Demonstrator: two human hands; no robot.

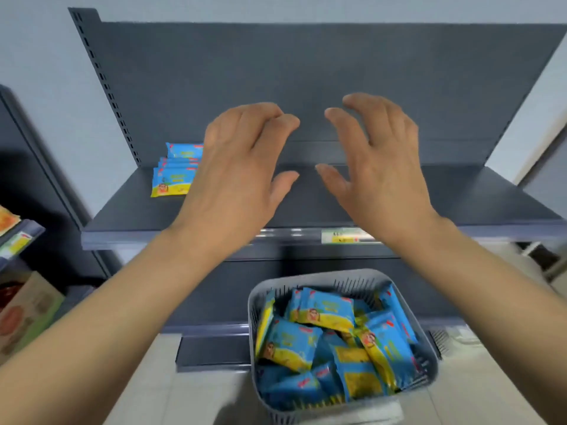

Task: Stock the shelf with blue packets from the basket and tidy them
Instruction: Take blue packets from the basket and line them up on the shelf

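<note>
With my left hand (236,167) and right hand (377,167) empty and spread over the shelf (306,207), I risk a careless sweep toppling the stacked packets (175,173).

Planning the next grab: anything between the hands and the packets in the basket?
Nothing visible. Left hand and right hand hover empty over the shelf; the basket lower down is open-topped, its packets exposed.

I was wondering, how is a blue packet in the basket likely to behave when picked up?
A blue packet looks puffy and film-wrapped, so probably light and soft. Its glossy surface may be slippery. In the basket they lie jumbled, so neighbours might shift.
</note>
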